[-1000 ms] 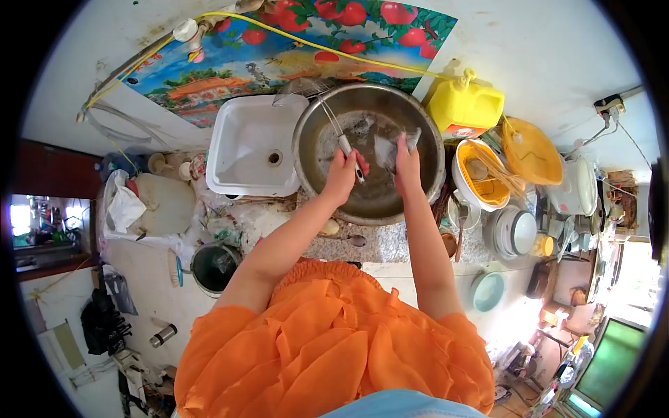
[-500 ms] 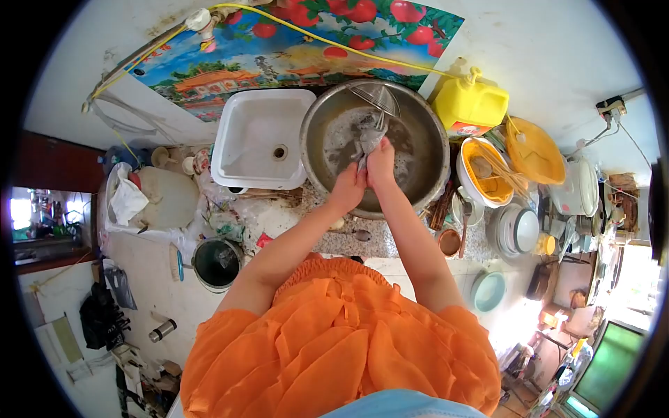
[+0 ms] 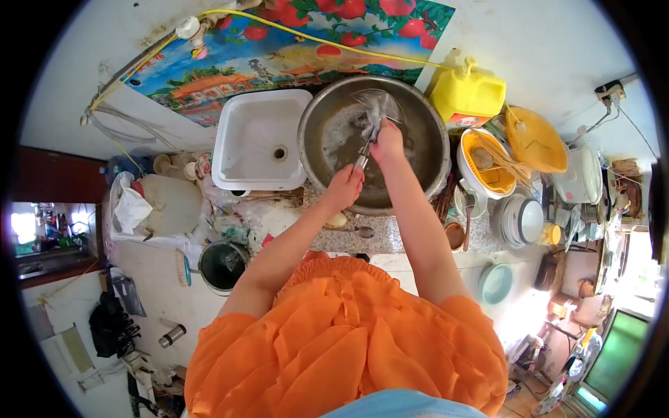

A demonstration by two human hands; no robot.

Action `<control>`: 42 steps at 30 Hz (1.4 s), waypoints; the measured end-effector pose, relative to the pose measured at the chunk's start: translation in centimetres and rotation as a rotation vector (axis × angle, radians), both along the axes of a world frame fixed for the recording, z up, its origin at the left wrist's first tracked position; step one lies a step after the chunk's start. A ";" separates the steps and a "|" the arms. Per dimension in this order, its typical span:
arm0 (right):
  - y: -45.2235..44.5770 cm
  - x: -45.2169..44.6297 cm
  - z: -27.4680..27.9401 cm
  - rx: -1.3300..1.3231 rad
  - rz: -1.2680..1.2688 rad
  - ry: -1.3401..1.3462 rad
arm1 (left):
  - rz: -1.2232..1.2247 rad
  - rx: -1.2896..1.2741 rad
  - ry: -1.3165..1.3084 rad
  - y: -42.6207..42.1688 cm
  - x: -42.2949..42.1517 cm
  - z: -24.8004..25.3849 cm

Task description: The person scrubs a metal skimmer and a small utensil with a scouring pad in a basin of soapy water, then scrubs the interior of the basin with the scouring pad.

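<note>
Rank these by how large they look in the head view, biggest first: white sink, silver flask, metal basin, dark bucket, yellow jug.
1. Metal basin
2. White sink
3. Yellow jug
4. Dark bucket
5. Silver flask

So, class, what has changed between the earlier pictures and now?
The strainer has swung right, its mesh now over the water. The right hand brought the cloth leftward onto it. The left hand grips its handle. The basin and sink stayed put.

skimmer; mesh-headed, tilted over basin; grey cloth; bunched at shaft
</note>
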State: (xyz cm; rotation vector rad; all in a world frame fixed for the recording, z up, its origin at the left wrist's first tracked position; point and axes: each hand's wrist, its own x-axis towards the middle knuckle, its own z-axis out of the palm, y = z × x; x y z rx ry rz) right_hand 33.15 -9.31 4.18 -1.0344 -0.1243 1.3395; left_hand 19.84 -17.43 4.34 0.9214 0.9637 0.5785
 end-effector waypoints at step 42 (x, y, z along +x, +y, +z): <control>-2.0 2.6 -2.4 -0.135 -0.101 0.301 | -0.162 0.650 0.471 -0.3 -2.6 0.2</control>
